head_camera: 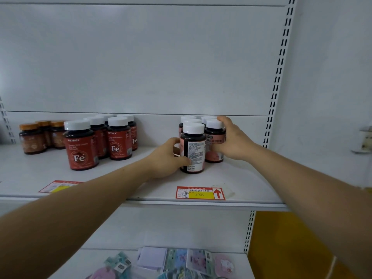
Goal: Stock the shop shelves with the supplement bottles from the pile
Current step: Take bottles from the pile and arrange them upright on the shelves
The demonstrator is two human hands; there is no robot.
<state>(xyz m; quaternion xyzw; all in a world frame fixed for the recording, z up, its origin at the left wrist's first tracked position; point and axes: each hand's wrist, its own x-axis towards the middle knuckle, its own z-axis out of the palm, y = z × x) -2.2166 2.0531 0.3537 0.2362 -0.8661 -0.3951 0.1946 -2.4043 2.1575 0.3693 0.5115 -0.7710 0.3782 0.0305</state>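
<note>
Both hands are on bottles: the left hand (168, 158) curls round the front pink bottle (192, 148), thumb across its printed back label, and the right hand (231, 137) wraps the right pink bottle (215, 142) just behind and beside it. Each bottle stands upright on the shelf (141, 190), in the right part, above the near price tag (200, 193) on the shelf edge. Just behind them, more white-capped pink bottles (190, 119) are packed close, touching or nearly so. Farther left, well apart, stand the red Fe bottles (80, 146), and at the far left the orange-capped bottles (33, 137). The step in hand looks like seating and straightening this cluster. Next, I judge, the front bottle wants turning so its face label shows, then both hands letting go without nudging neighbours.
</note>
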